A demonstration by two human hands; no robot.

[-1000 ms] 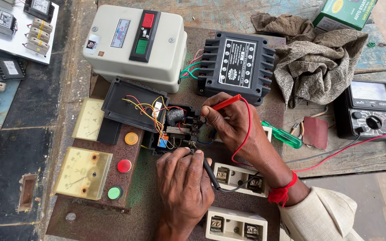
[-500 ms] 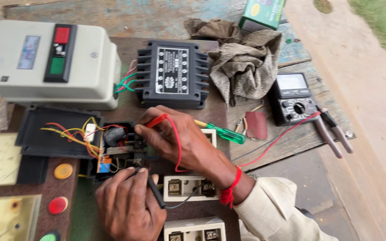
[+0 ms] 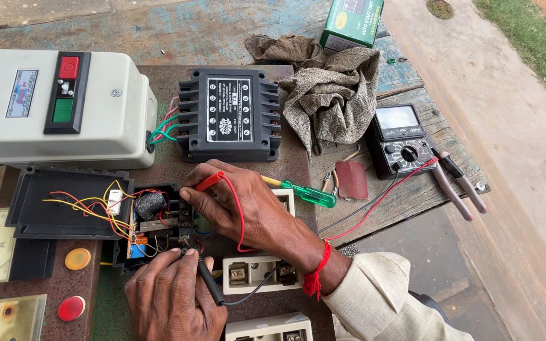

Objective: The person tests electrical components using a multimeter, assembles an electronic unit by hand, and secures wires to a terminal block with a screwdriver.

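Two probes on one opened module, both hands [image 3: 175, 300] holding contact as the view swings right.

Since a second ago the head camera has drifted rightward and closer: the analogue multimeter [image 3: 402, 139], pliers [image 3: 459, 186] and grey rag [image 3: 333, 91] now sit well inside the frame, while the panel meters at left are cut by the edge. Hands have hardly moved against the work. Right hand [image 3: 248, 208] clenched on the red probe [image 3: 210, 182], tip hidden among the terminals of the open black module [image 3: 153, 221]. Left hand closed on the black probe [image 3: 206, 281], tip at the module's near edge. Module lies on the table [image 3: 127, 31] just in front of the grey starter box [image 3: 58, 107]. Judged: a reading is under way, and the meter face has come into sight.
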